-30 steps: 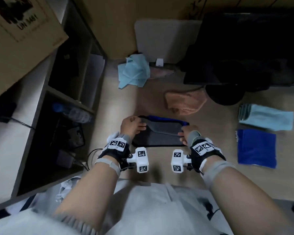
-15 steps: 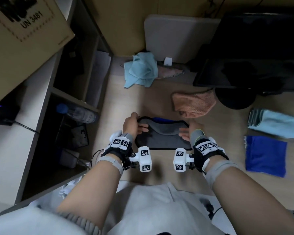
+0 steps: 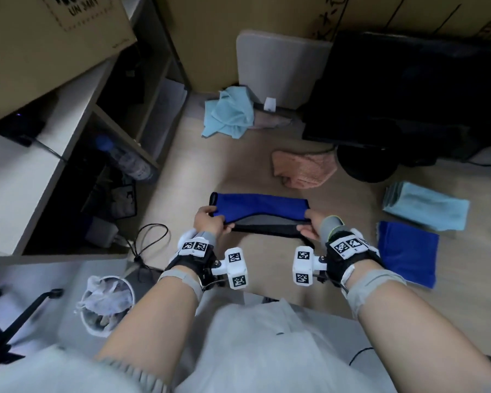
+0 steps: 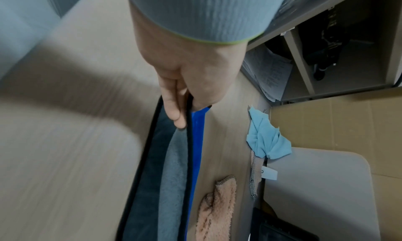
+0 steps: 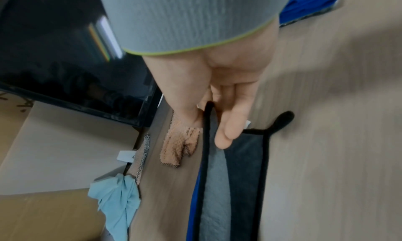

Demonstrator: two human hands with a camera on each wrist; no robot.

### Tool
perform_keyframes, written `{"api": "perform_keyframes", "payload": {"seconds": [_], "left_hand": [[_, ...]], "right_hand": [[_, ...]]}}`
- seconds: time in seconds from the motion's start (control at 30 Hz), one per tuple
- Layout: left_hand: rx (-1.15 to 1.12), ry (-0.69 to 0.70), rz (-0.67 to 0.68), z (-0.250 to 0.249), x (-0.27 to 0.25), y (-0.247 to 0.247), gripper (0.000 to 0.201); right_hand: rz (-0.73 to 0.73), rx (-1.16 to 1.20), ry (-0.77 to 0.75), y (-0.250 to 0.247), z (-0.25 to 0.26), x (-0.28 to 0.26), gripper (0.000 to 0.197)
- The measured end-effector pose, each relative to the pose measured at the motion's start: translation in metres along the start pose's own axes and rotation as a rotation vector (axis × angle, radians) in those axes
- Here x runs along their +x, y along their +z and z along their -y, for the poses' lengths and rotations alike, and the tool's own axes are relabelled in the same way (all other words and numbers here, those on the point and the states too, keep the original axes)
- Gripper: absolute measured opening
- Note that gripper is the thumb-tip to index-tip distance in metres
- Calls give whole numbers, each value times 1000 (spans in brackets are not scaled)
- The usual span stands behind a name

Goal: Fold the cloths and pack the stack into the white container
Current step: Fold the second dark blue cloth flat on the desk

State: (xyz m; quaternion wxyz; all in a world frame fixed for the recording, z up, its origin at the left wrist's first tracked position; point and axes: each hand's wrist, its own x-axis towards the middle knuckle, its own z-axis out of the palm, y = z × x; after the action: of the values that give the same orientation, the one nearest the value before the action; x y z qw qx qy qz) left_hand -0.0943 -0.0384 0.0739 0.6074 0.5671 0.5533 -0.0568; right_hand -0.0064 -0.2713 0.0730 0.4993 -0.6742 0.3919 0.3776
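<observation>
Person is gripping the blue/grey cloth w/ both hands, one at each end: left hand is pinching the left end, right hand the right end, thumbs over, fingers curled under. Cloth is hanging between them just above the floor, blue side facing away, grey inside, black trim. Prob holding it taut at both ends so the layers are lining up for the next fold.

Folded light-blue cloth and folded blue cloth are lying side by side on the right, looks like the done pile. Pink cloth and crumpled light-blue cloth are sitting further back, unfolded.

White container: can't tell which item it is.

Cardboard box top left is showing "UN 3481", rest cut off.
</observation>
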Motion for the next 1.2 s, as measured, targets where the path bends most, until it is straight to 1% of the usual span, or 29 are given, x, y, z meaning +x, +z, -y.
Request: {"api": "perform_keyframes", "payload": {"seconds": [0.07, 0.13, 0.2, 0.3, 0.4, 0.43, 0.47, 0.5, 0.53, 0.57, 0.6, 0.63, 0.67, 0.7, 0.77, 0.83, 0.9, 0.97, 1.0, 1.03, 1.07, 1.1, 1.13, 1.17, 1.2], "left_hand": [[18, 15, -26, 4, -6, -2, 20], [25, 49, -87, -1, -9, -3, 10], [10, 75, -106, -12, -8, -3, 11], [19, 131, -31, -37, 3, 5, 11], [76, 191, 10, -65, 25, 16, 18], [86, 193, 23, -76, 38, 21, 20], [104, 190, 32, -82, 50, 24, 21], [117, 192, 42, -86, 60, 25, 22], [131, 184, 56, -87, 82, 30, 22], [130, 180, 65, -81, 113, 34, 23], [136, 165, 65, -78, 129, 36, 25], [155, 147, 63, -80, 130, 35, 26], [145, 127, 68, -84, 124, 34, 25], [124, 98, 71, -87, 112, 31, 25], [68, 40, 52, -91, 87, 25, 28], [73, -6, 35, -77, 78, 17, 35], [94, -65, 35, -59, 78, 8, 47], [116, -122, 31, -44, 76, 1, 54], [130, -139, 24, -40, 76, -1, 53], [146, -153, 19, -35, 73, -2, 48], [162, -161, 22, -31, 71, -4, 38], [187, -164, 27, -27, 70, -5, 26], [224, -166, 27, -25, 68, -7, 20], [257, -164, 24, -22, 67, -8, 22], [275, -157, 21, -20, 66, -10, 24]], "right_hand": [[-1, -49, 45, -5, -3, -4, 31], [-4, -63, 38, -6, 0, -3, 40], [8, -46, -7, -3, 8, -2, 37], [42, -15, -84, 8, 31, 0, 28], [4, 13, -199, 18, 60, 7, 9], [-32, -14, -245, 21, 72, 12, 13], [-59, -50, -287, 20, 81, 16, 21], [-62, -55, -323, 19, 88, 16, 27], [-61, -26, -336, 19, 97, 20, 32], [-51, -7, -331, 20, 104, 24, 34], [-46, -4, -312, 20, 108, 29, 33], [-47, -9, -281, 21, 108, 32, 28], [-65, -7, -233, 24, 105, 34, 21], [-98, -9, -184, 29, 101, 36, 18], [-179, -30, -98, 37, 82, 40, 22], [-246, -69, -41, 41, 55, 45, 23], [-228, -104, 37, 43, 28, 48, 24], [-192, -115, 132, 43, 8, 51, 19], [-196, -94, 162, 42, 4, 54, 18], [-201, -91, 169, 42, 1, 55, 16], [-219, -98, 179, 42, -7, 65, 17], [-234, -126, 153, 39, -12, 75, 26], [-252, -147, 132, 37, -17, 83, 36], [-267, -156, 111, 35, -20, 86, 37], [-277, -176, 96, 35, -22, 86, 31]]}}
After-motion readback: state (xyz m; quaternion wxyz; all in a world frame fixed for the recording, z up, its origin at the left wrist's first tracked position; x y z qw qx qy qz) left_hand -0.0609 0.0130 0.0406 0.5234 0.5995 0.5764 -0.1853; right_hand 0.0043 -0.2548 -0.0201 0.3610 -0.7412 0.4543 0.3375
